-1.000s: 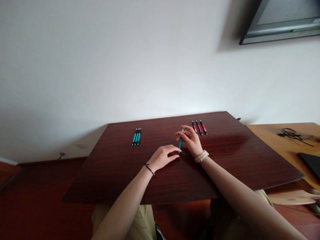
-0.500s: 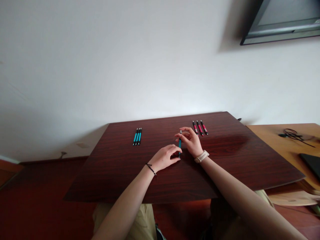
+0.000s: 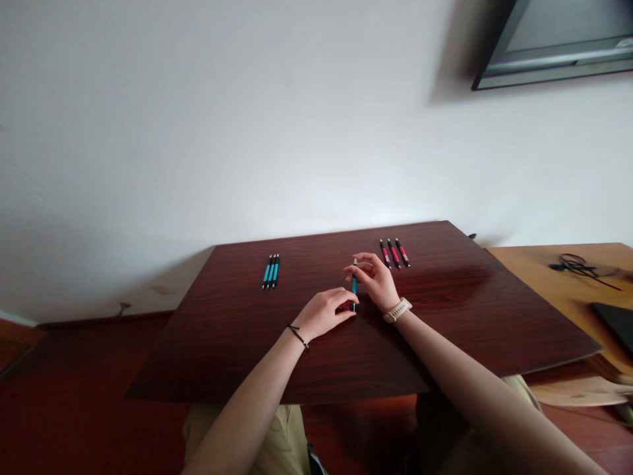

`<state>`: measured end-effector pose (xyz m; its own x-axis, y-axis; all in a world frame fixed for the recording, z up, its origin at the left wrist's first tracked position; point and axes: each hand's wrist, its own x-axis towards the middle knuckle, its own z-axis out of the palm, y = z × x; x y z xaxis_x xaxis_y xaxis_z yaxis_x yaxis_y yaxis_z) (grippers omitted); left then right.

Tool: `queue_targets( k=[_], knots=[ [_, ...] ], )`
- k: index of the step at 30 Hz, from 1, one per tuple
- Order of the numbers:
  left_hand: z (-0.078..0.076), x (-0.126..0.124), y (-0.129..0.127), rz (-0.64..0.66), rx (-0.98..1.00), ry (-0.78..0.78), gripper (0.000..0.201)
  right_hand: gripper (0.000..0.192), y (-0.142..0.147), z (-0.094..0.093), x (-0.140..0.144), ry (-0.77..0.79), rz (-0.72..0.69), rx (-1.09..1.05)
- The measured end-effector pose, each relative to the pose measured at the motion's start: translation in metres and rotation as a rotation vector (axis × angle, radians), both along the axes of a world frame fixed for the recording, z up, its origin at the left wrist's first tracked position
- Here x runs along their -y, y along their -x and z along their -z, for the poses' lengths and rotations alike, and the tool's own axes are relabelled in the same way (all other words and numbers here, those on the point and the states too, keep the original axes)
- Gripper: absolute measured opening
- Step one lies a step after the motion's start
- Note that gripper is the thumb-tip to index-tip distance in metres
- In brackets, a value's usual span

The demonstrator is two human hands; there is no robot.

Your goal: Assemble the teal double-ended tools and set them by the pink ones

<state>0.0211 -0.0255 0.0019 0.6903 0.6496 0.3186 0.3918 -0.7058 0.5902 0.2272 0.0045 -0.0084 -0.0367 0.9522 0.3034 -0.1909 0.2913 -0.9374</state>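
Note:
A blue pen (image 3: 354, 285) with a dark lower end and a silvery upper tip is between my hands over the middle of the table. My right hand (image 3: 378, 280) pinches it near the upper end, a pale watch on that wrist. Thumb and fingers of my left hand (image 3: 326, 312) close on its lower end; a dark bracelet circles that wrist. Left of my hands, three blue pens (image 3: 270, 271) lie side by side. Beyond my right hand, three pink-and-black pens (image 3: 393, 253) lie a little apart from each other.
The dark wooden table (image 3: 237, 356) stands against a white wall. To its right is a lighter wooden table (image 3: 524, 270) bearing a coiled black cable (image 3: 578, 265) and a flat black object (image 3: 616, 326). A screen (image 3: 558, 49) hangs at upper right.
Almost nothing differs. Both hands stay on the blue pen, and the whole view has shifted very slightly.

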Motion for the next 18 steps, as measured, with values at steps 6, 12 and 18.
queue_targets(
  k=[6, 12, 18],
  knots=[
    [0.0001, -0.0009, -0.0003, -0.009, 0.0, 0.01, 0.017, 0.045, 0.0006, -0.0016, 0.001, 0.001, 0.011, 0.001],
    [-0.0009, -0.0003, 0.0001, 0.008, -0.009, -0.008, 0.022, 0.046, 0.0008, 0.0001, 0.0001, 0.007, 0.022, -0.004],
    [0.0029, -0.0009, 0.0009, -0.04, -0.022, -0.041, 0.019, 0.052, 0.0019, 0.0039, -0.0002, 0.064, -0.001, 0.021]
  ],
)
